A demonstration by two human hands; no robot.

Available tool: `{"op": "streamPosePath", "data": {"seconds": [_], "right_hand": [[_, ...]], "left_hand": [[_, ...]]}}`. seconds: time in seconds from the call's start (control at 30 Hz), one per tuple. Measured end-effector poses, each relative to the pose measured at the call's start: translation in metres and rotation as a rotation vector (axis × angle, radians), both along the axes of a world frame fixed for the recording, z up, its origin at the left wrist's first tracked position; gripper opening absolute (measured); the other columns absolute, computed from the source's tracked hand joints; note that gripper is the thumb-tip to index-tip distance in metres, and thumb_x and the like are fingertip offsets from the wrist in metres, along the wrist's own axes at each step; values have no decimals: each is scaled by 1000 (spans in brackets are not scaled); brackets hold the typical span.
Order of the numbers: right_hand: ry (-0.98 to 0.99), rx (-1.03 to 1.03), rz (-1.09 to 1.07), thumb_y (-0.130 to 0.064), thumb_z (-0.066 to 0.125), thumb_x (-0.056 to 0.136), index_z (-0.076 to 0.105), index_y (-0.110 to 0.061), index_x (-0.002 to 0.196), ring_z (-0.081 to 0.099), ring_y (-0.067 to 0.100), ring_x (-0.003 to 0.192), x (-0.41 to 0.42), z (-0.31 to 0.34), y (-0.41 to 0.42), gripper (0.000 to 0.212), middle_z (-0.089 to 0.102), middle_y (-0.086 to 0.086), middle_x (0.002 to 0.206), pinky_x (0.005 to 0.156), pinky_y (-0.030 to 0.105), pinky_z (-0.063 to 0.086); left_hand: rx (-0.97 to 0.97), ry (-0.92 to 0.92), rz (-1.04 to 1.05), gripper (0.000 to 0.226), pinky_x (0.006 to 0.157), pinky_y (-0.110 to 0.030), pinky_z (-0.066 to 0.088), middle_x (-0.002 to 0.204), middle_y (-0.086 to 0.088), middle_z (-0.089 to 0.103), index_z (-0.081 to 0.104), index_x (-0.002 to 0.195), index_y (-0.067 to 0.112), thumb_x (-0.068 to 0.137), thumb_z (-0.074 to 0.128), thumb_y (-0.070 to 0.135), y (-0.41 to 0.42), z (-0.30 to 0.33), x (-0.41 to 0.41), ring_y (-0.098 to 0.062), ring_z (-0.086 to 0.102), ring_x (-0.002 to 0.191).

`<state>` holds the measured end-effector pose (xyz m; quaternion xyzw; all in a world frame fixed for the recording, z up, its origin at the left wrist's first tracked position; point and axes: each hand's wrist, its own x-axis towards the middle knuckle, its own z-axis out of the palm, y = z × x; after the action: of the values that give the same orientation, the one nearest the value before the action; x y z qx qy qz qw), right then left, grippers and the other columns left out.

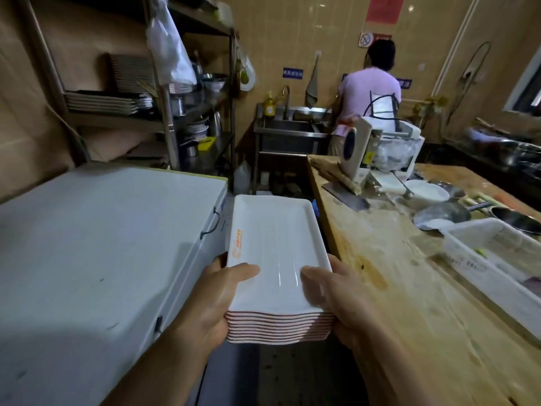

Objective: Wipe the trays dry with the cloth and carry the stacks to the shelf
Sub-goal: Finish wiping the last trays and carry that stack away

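A person in a pink top (369, 92) stands at the steel sink (288, 128), beyond the floured wooden table (409, 276).

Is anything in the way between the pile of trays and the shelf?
Nothing visible blocks it. Both hands, left hand and right hand, hold the stack of trays in the aisle between the white chest and wooden table. The shelf stands ahead on the left.
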<state>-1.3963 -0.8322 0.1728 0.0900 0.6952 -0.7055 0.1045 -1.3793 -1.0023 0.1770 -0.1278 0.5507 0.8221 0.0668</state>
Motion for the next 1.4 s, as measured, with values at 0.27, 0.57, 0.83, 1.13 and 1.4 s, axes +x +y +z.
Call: {"op": "streamPosePath", "data": {"seconds": [0.27, 0.57, 0.83, 1.13, 1.4], "right_hand": [[-21, 6, 63, -16, 57, 90, 48, -22, 124, 69, 28, 86, -165, 1, -10, 35, 67, 6, 105, 66, 34, 58], [-49, 1, 22, -16, 57, 90, 45, -21, 127, 69, 31, 85, -352, 6, -49, 40, 65, 11, 108, 68, 37, 58], [-43, -59, 65, -13, 57, 90, 47, -14, 129, 69, 31, 83, -502, 15, -68, 40, 66, 14, 107, 65, 35, 55], [-29, -105, 194, -11, 53, 92, 51, -16, 124, 67, 33, 89, -691, 5, -66, 33, 67, 12, 104, 68, 39, 55], [-15, -108, 273, -6, 50, 92, 56, -14, 114, 67, 26, 80, -840, 17, -68, 24, 69, 10, 94, 60, 33, 55]], "left_hand": [[40, 19, 24, 22, 58, -32, 58, 93, -11, 74, 64, 101, 11, 88, 53, -1, -8, 0, -157, -27, 71, 78], [47, -3, -3, 25, 65, -35, 55, 94, -15, 73, 64, 109, 5, 86, 56, 0, -47, 1, -357, -30, 70, 80], [31, 10, 11, 29, 70, -39, 56, 98, -15, 72, 63, 114, 6, 86, 56, 3, -69, 13, -498, -34, 69, 87], [7, -1, 199, 24, 52, -29, 55, 85, -14, 73, 65, 106, 2, 84, 56, 0, -58, 5, -667, -25, 70, 70], [5, -2, 285, 21, 48, -25, 53, 79, -10, 74, 66, 103, 6, 85, 56, 0, -53, 12, -800, -21, 71, 64]]}}
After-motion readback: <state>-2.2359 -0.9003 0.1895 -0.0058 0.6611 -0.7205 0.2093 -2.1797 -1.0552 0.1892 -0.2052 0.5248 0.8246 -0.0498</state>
